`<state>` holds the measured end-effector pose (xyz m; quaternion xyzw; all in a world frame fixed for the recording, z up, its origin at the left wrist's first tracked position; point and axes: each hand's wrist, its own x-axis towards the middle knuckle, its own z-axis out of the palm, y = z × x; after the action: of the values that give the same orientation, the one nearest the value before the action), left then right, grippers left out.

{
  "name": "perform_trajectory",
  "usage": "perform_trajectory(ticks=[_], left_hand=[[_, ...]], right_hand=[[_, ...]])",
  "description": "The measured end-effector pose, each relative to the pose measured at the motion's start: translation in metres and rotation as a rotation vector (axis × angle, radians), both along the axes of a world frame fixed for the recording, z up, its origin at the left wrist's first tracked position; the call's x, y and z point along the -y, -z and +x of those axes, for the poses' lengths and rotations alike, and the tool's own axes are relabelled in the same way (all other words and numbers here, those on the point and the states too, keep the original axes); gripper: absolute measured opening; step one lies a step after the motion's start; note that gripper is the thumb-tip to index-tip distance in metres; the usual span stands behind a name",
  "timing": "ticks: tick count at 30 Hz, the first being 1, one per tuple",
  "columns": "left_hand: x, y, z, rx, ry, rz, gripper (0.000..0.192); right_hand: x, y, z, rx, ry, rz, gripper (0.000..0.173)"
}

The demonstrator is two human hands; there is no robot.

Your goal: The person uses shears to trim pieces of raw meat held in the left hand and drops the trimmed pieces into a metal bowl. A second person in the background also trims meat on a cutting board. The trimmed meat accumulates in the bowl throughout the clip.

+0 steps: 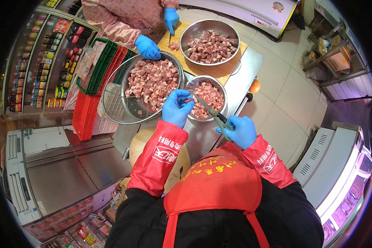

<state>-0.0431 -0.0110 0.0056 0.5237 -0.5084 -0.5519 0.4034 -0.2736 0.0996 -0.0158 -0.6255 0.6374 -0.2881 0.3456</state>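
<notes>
My left hand [176, 109], in a blue glove, pinches a small piece of raw meat [189, 100] at the left edge of a small steel bowl [225, 98]. Gloved in blue too, my right hand [244, 131] grips green-handled scissors [211, 110]. Their blades point up and left over that bowl, close to my left fingertips. Cut meat [208, 96] fills much of the bowl. To the left, a wire-mesh strainer [110, 104] holds a heap of meat chunks [153, 81]. A large steel bowl [182, 46] of darker chunks stands on a wooden cutting board [218, 70].
Across the table, a co-worker's gloved hand [148, 47] rests at the strainer's rim; their other hand [171, 19] holds a knife [170, 36] over the board. Green [94, 74] and red crates [85, 116] stand left. A steel table [251, 62] lies under the bowls.
</notes>
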Motion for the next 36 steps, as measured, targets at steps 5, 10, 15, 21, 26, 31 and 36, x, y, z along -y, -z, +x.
perform_trajectory(ticks=[5,10,15,21,26,31,36], left_hand=[[0.009,0.013,0.012,-0.192,-0.011,0.124,0.043],[0.013,0.027,0.027,-0.554,-0.015,0.277,0.044],[0.013,0.029,0.031,-0.699,-0.021,0.328,0.043],[0.011,0.023,0.024,-0.679,0.007,0.311,0.043],[0.007,0.018,0.019,-0.632,0.028,0.291,0.043],[0.002,0.017,0.017,-0.609,0.026,0.284,0.043],[0.003,0.018,0.023,-0.489,0.029,0.262,0.044]], right_hand=[[0.002,0.034,-0.007,0.567,0.080,0.512,0.044],[-0.004,0.039,-0.003,0.764,0.143,0.622,0.049],[-0.003,0.013,0.002,0.340,0.037,0.235,0.051],[0.011,-0.009,0.007,0.171,-0.002,-0.013,0.052],[0.017,-0.011,0.009,0.071,0.014,-0.032,0.052],[0.013,-0.009,0.005,-0.041,0.000,-0.161,0.045],[0.004,0.006,0.001,0.083,0.018,0.006,0.044]])
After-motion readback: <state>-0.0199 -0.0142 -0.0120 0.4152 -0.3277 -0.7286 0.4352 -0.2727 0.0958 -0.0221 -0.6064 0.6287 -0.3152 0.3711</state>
